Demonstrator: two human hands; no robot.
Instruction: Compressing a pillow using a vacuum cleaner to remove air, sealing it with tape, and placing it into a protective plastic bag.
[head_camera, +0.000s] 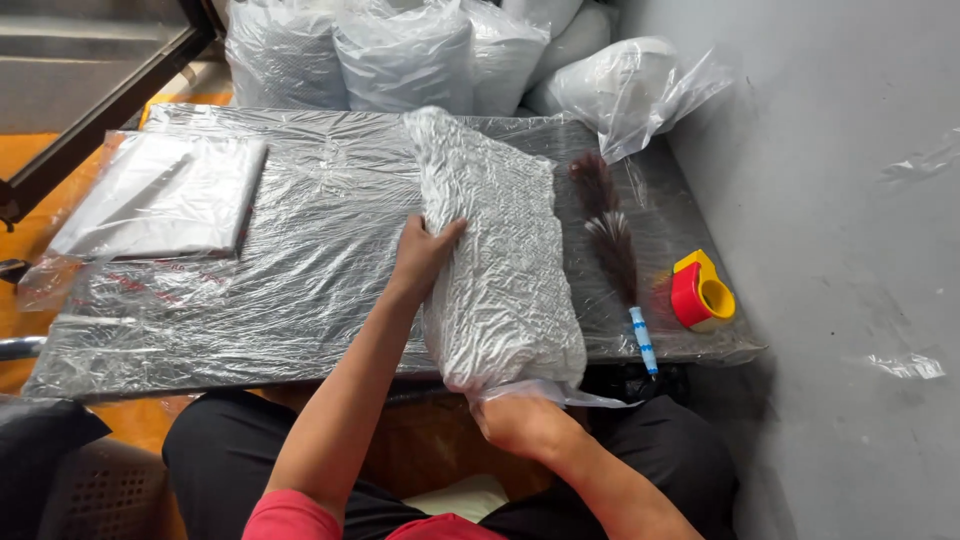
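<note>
Here, in the middle of the frame, a long white quilted pad sealed in clear plastic (495, 250) lies lengthwise on the worktop (320, 290), which is itself wrapped in crinkled clear film. The left hand (422, 255) presses flat against the pad's left edge, fingers spread over the top of the plastic, gripping its side. The right hand (520, 420), lower centre of the frame, is closed on the near end of the pad's bag, where the loose plastic bunches just past the worktop's front edge. The two hands are apart, one at the side and one at the end of the same pad. Just to the right of the pad lies a feather duster (612, 240) with a dark plume and a blue-and-white striped handle, and further right, near the grey wall, sits a red and yellow tape dispenser (702, 292). At the upper left of the worktop rests a flat stack of folded clear bags (160, 195). Behind the worktop, along the top of the frame, several stuffed plastic sacks (400, 50) are piled.
</note>
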